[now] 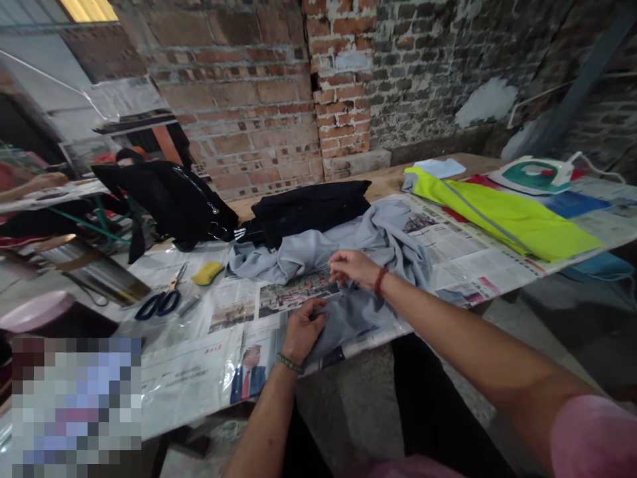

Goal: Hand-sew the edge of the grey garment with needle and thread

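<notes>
1. Locate gray garment (318, 252) on newspaper (189, 372) over worktop (385, 180), long axis left-to-right.
2. Find near section (353, 315) extending right from left hand (303, 330), with right hand (355, 267) farther off.
3. Note right fingers curled, left fingers bent against garment; cannot tell whether gripping.
4. Treat link to far section as hidden beneath right forearm (448, 322).

Matt grey cloth (308, 251), glossy plastic-covered newspaper (192, 372), shiny metal cylinder (105, 271), rough brick wall (259, 99)
</notes>
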`<state>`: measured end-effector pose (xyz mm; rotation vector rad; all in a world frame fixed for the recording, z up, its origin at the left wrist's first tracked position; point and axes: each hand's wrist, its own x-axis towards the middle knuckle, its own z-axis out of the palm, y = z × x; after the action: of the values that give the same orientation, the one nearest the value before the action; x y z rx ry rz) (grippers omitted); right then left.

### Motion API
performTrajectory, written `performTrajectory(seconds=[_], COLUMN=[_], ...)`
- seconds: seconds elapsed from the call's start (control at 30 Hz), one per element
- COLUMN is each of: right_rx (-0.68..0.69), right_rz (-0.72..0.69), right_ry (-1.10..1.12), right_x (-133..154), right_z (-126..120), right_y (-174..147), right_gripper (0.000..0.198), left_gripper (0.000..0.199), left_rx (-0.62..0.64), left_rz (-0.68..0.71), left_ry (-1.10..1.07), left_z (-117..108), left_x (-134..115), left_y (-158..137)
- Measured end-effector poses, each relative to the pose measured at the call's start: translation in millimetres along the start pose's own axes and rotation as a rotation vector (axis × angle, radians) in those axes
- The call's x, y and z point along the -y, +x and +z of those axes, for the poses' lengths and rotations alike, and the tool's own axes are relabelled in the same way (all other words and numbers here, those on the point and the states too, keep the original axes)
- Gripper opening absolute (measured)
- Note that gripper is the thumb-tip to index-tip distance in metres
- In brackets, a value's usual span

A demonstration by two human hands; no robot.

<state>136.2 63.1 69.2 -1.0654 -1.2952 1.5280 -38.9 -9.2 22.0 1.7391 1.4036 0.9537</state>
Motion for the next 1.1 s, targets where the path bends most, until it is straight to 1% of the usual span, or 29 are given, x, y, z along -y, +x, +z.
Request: performTrajectory(seconds=[0.07,0.1,0.17,0.23,0.3,0.4,0.5,0.6,0.73,0.83,0.93,1.1], right_rx=[-0.014,-0.009,0.019,0.076,0.145,0.247,0.325,0.368,0.423,0.418,0.397,0.413], right_rz=[0.012,-0.017,-0.133,-0.268,-0.363,-0.421,-0.432,-0.455,-0.477,-0.465,-0.458,-0.453], right_ry=[-0.185,-0.29,-0.503,-0.69,-0.839,-1.015,-1.14,-1.186,-1.131,-1.088,-1.09,-1.028], right_x=[-22.7,-30.3,-38.5,-40.1,-39.2,-38.5,-39.8,-40.3,-37.2,-33.8,-31.3,-31.3], right_z=[0.5,-0.7,-3.8,-5.3,-4.0,0.9,4.0,3.0,0.0,0.0,1.5,3.3], right_y=[-5.2,-7.2,-10.0,-11.1,-10.5,-7.9,-6.0,-6.5,-9.5,-11.5,-12.7,-14.4], right_gripper=[0.007,0.008,0.011,0.013,0.016,0.02,0.025,0.029,0.029,0.027,0.025,0.024], left_gripper=[0.027,0.027,0.027,0.026,0.021,0.014,0.012,0.015,0.017,0.018,0.018,0.019], left_rx=[0.012,0.013,0.0,-0.015,-0.013,-0.017,-0.053,-0.065,-0.054,-0.037,-0.034,-0.026], left_rz=[0.011,0.006,-0.012,-0.022,-0.017,-0.019,-0.023,-0.031,-0.016,0.006,0.011,0.025], left_ry=[0.054,0.096,0.192,0.273,0.297,0.244,0.192,0.182,0.193,0.192,0.169,0.168], left_z=[-3.3,-5.4,-9.7,-13.0,-14.2,-12.1,-9.3,-8.7,-9.5,-9.5,-9.4,-9.4], left_x=[-2.9,-4.5,-7.0,-7.9,-7.0,-4.0,-1.6,-1.3,-2.2,-1.6,0.1,1.1], left_y=[-1.2,-2.1,-4.2,-6.2,-7.9,-9.6,-10.9,-12.1,-13.0,-13.3,-13.6,-13.5])
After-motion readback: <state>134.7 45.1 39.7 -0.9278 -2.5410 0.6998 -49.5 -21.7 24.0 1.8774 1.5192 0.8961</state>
